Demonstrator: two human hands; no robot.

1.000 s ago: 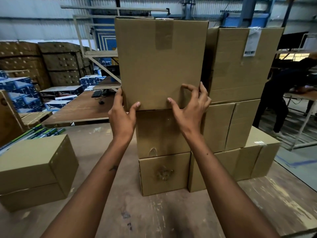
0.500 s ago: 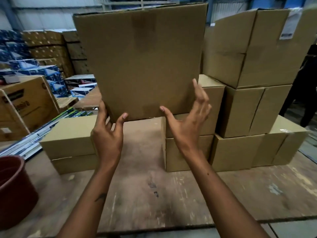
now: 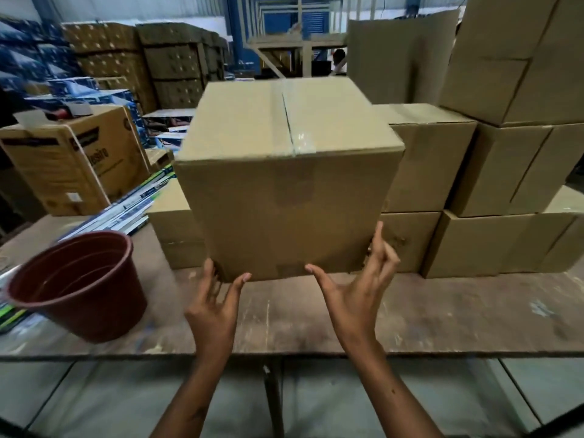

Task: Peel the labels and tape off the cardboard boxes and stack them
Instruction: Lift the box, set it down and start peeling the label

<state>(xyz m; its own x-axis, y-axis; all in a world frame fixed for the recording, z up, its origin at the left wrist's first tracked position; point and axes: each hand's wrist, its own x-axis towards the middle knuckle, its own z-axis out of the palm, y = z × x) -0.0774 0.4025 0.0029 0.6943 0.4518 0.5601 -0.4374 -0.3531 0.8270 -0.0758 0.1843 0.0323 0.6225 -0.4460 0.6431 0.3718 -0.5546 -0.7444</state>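
Observation:
A large plain cardboard box [image 3: 284, 200] is in front of me, its bottom edge just above or on the wooden table [image 3: 426, 314]. Clear tape [image 3: 298, 137] runs along its top seam and down the front. My left hand [image 3: 215, 301] holds its lower left corner, thumb on the front face and fingers round the side. The thumb of my right hand [image 3: 357, 292] touches the lower right corner, with the fingers spread along the right side. Behind it to the right stand stacked cardboard boxes [image 3: 493, 172].
A dark red bucket [image 3: 79, 279] sits on the table's left. A low box [image 3: 172, 219] lies behind the held one, with long flat packets [image 3: 126, 210] beside it. A printed carton [image 3: 69, 165] stands further left. The table's near edge is just below my hands.
The box came off the top of the stack, swung left and down, and tipped so its taped top now shows. Both hands stayed at its lower corners.

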